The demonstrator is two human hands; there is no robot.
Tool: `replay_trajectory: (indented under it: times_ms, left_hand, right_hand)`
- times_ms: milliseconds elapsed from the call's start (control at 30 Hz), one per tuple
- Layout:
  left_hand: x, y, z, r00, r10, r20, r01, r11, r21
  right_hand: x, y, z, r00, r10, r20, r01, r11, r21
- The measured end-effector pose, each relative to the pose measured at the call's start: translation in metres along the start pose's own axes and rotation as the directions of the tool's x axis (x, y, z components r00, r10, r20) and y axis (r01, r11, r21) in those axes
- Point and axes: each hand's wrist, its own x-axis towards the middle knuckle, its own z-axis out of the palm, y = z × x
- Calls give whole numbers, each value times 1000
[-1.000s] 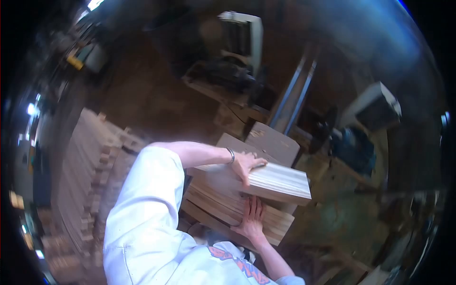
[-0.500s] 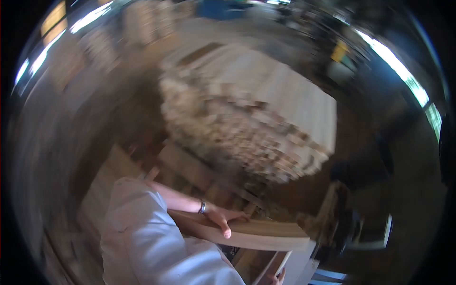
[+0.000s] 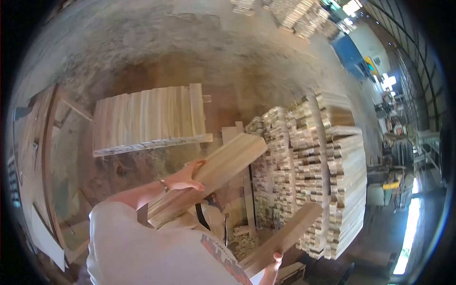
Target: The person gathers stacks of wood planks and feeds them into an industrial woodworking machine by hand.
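Concrete floor (image 3: 190,52) is spreading across the view from 10 to 12 o'clock. At the centre, a large board (image 3: 230,159) is lying aslant, its near end pointing toward 7 to 8 o'clock. The left hand (image 3: 187,176) is gripping it, thumb and fingers spreading wide apart across the wood; a bracelet (image 3: 164,185) is circling that wrist. At 5 o'clock, the right hand (image 3: 271,267) is holding a small board (image 3: 289,232), the thumb bearing on its near edge; how far the hidden fingers are wrapping beneath it, one cannot tell. A white shirt (image 3: 142,251) is filling 7 o'clock. Outward, a low stack (image 3: 149,118) is resting at 10 o'clock, well apart from both hands. A tall stack (image 3: 349,190) is standing at 3 to 4 o'clock, beyond the small board. A table (image 3: 31,137) is standing at 9 o'clock. Far stacks (image 3: 294,16) are showing at 1 o'clock, a blue cabinet (image 3: 349,54) at 2.
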Motion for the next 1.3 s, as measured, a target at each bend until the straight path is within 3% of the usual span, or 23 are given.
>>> replay_trajectory:
  times_ms: [67,167,267,333,400,433,467,533,567,633,667,767,800,867,967,1000,1133,1300]
  left_hand:
    - [-16,-20,-27,988,-21,-152,21,1000,2]
    - [-38,-33,-55,943,3,-333,-70,980,-188]
    - [-49,-41,-84,878,-98,-468,7,981,-192]
    - [-48,-52,-101,823,-140,-551,40,981,-191]
    - [-39,-64,-119,769,-151,-621,34,980,-197]
    - [-33,-71,-126,721,-221,-657,138,975,-177]
    - [-25,-79,-133,662,-277,-696,235,959,-158]
    - [2,-98,-151,568,-281,-774,359,930,-75]
    - [22,-111,-156,545,-287,-788,330,937,-113]
    - [60,-148,-175,506,-306,-806,316,936,-157]
    - [80,-166,-188,490,-312,-814,324,932,-162]
    - [171,-181,-227,398,-398,-827,456,868,-198]
    - [203,-206,-238,385,-377,-842,439,878,-192]
    - [270,-244,-264,306,-395,-866,602,785,-146]
    - [354,-303,-290,226,-333,-915,631,766,-123]
    - [377,-313,-298,196,-327,-924,638,759,-133]
    - [425,-341,-310,147,-264,-953,693,715,-91]
    - [449,-358,-311,102,-204,-974,755,653,-58]
  right_hand:
    - [45,-10,45,988,41,150,-45,999,22]
    - [102,-13,116,947,99,304,-103,995,-4]
    - [138,-19,214,928,67,366,12,978,-208]
    - [218,10,245,815,291,501,-215,955,-204]
    - [213,-22,332,663,435,609,-341,900,-272]
    - [215,-37,372,572,495,654,-391,866,-312]
    - [252,-32,388,543,515,663,-374,856,-358]
    - [288,-28,442,560,457,691,-293,890,-350]
    - [295,-32,461,576,441,688,-261,897,-356]
    - [266,-72,559,726,304,616,-63,922,-381]
    - [277,-72,590,686,277,672,-28,934,-357]
    - [357,-21,625,630,416,656,-141,892,-429]
    - [396,3,629,575,485,659,-197,864,-463]
    - [480,55,621,416,603,680,-285,797,-532]
    - [457,96,665,625,577,526,-110,732,-673]
    - [456,109,680,638,581,505,-138,732,-667]
    - [443,139,699,601,654,459,-378,739,-559]
    - [449,167,681,533,673,513,-531,738,-416]
